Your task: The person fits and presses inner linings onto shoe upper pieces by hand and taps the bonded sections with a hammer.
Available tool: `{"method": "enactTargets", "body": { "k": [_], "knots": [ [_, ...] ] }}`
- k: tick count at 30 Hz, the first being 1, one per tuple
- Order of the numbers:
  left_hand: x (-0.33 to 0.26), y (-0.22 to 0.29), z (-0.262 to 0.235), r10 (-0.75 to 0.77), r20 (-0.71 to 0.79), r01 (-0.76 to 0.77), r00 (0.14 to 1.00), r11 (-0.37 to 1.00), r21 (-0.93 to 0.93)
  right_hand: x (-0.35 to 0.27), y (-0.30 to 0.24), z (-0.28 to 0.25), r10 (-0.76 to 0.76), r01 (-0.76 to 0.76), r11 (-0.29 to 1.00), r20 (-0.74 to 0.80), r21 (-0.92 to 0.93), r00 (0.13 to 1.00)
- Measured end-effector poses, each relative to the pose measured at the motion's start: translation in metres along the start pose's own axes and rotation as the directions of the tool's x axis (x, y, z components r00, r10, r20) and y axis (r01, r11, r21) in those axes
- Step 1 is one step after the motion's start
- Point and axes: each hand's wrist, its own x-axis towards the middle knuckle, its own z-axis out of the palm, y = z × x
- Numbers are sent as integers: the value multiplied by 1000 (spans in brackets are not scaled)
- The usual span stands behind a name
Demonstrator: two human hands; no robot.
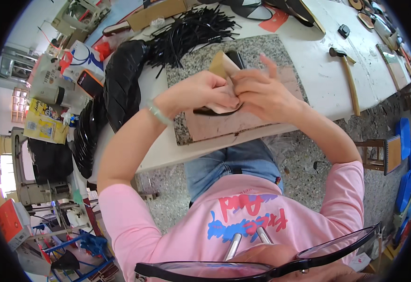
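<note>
A curved leather piece, tan on its inner face [218, 65] and black on its outer face [235, 58], looks like a shoe upper; its exact kind is partly hidden by my hands. My left hand [214, 92] is closed, gripping its near part. From the other side, the bent fingers of my right hand [264, 94] pinch the same piece, with one finger sticking up. A black edge shows below my left hand. Both hands are above a pinkish board [207, 129], which lies on a speckled granite slab [179, 77] on the white table.
A hammer [350, 82] lies to the right, beyond it a small black box [343, 31]. Black strips [191, 35] are heaped at the far left, beside shiny black material [124, 70]. Dark shoe parts [304, 16] lie at the back. A stool [388, 155] stands right of the table.
</note>
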Motion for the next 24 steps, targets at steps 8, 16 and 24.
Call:
{"method": "enactTargets", "body": {
  "k": [8, 16, 24],
  "knots": [
    [-51, 10, 16, 246, -228, -332, 942, 581, -743, 26, -14, -50, 206, 41, 675, -242, 736, 948],
    [-50, 45, -29, 400, 239, -456, 885, 849, 266, 22, 6, -80, -108, -150, 774, 362, 615, 926],
    [24, -17, 12, 508, 30, -192, 861, 270, 943, -25, -7, 27, 43, 182, 849, 407, -496, 912]
  ]
}}
